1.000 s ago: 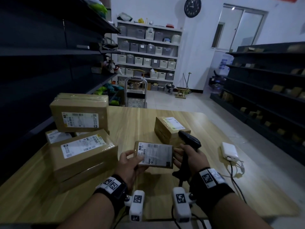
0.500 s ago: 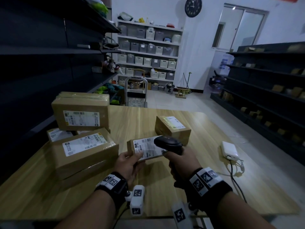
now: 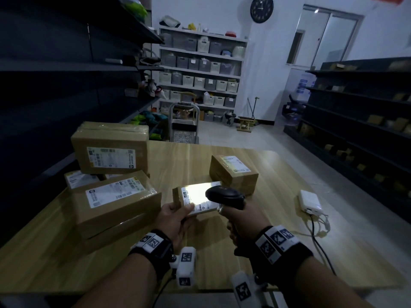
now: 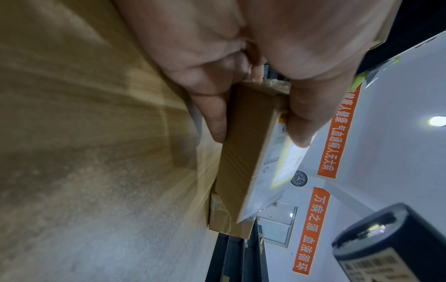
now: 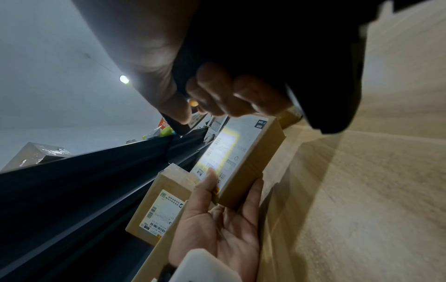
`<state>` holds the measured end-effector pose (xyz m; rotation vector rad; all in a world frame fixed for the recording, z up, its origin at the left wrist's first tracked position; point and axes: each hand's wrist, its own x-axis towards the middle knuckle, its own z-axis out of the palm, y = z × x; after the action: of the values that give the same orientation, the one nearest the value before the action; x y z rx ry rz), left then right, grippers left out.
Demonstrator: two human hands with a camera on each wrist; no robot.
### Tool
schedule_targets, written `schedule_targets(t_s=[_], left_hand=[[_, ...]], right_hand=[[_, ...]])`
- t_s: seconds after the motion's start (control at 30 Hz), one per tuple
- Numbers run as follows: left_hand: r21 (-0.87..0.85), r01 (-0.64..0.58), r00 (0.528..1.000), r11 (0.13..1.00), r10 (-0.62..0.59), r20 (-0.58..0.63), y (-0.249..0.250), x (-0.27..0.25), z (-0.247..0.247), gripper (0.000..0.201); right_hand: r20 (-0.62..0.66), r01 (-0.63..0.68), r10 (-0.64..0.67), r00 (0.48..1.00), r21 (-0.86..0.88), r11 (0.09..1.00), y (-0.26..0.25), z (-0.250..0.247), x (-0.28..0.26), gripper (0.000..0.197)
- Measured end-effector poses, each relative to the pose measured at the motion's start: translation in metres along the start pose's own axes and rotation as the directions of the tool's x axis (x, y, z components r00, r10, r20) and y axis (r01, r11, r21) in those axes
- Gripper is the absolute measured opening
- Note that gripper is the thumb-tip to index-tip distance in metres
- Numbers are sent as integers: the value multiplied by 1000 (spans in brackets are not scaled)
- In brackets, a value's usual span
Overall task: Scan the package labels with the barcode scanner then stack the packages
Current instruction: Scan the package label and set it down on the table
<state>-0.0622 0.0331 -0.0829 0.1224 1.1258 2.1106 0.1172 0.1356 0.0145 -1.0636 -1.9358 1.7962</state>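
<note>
Here the left hand (image 3: 175,218) pinches a small flat package (image 3: 198,197) at its near left corner, thumb on the label face and fingers (image 4: 213,112) underneath, holding it just above the wooden table (image 3: 278,218). The label faces up and is lit by a bright rectangular patch of light. The right hand (image 3: 241,221) is wrapped round the grip of the black barcode scanner (image 3: 225,196), whose head sits just right of the lit label, pointing at it; whether the trigger is pressed I cannot tell.

A second small box (image 3: 233,172) rests on the table just beyond the held package, label up. At the table's left side stands a pile of larger boxes (image 3: 115,201): one in front, another box (image 3: 111,147) higher behind it, a further labelled one partly hidden between. A white adapter (image 3: 310,202) with cables lies on the table well to the right.
</note>
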Motion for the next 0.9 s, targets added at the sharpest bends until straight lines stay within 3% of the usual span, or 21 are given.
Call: schedule_targets(t_s=[0.43,0.67,0.9], left_hand=[[8,-22,1000,1000,22,-23,-3,4,-2,45],[-5,-12,1000,1000,12,24,-3,7,-4,36],[-58,-54,998,997,54,13,-3,7,-2,77]], right_hand=[[-1,20,-20,1000,70,997,-8,-2,-12,13],[-12,-9,10,1000,106,994,-20,-13,-22,13],[-36,26,-22,999,107,994,-18,-20,-30,12]])
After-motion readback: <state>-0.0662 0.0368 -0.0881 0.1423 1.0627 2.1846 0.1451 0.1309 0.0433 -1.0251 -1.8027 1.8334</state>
